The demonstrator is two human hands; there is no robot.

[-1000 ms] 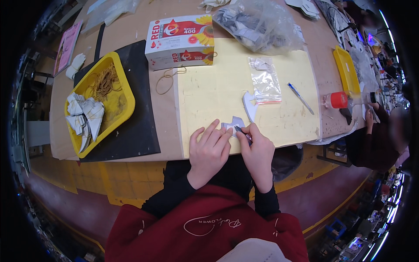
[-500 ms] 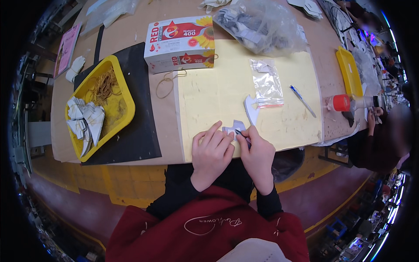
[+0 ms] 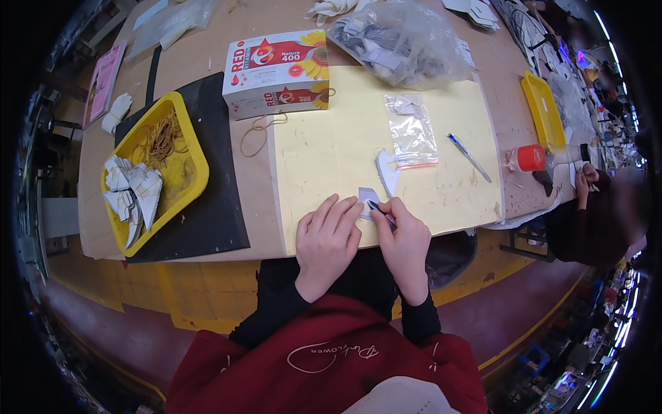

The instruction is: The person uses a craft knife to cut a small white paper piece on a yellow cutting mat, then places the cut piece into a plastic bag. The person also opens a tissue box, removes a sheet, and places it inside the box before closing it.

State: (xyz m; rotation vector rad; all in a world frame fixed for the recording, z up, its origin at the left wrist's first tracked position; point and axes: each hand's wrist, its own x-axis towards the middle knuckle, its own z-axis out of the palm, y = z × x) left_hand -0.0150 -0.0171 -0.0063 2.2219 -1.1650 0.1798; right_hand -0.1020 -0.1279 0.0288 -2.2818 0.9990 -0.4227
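My left hand (image 3: 326, 233) lies with its fingers stretched out, the fingertips pressing on a small pale grey cut piece (image 3: 367, 194) on the yellow sheet (image 3: 317, 152). In my right hand (image 3: 402, 243) is a dark, slim, pen-like tool (image 3: 374, 205), pinched between thumb and fingers, its tip at that piece. Part of the piece is hidden under my fingers. Just beyond, a white curved cut piece (image 3: 388, 176) lies beside a clear zip bag (image 3: 417, 141) with pale pieces inside. A blue-and-clear pen (image 3: 469, 157) rests to the right.
On the left, a yellow tray (image 3: 198, 181) holds rubber bands (image 3: 164, 138) and bundled white pieces (image 3: 145, 190). A red-and-white box (image 3: 276, 72) and a stuffed plastic bag (image 3: 403, 45) stand at the back. Right: a red-lidded jar (image 3: 529, 158), another yellow tray (image 3: 545, 110) and a co-worker (image 3: 600, 221).
The whole view has shifted slightly, moving the table's things a little left. My left fingers have slid slightly over the grey piece, and the tool stays in my right hand.
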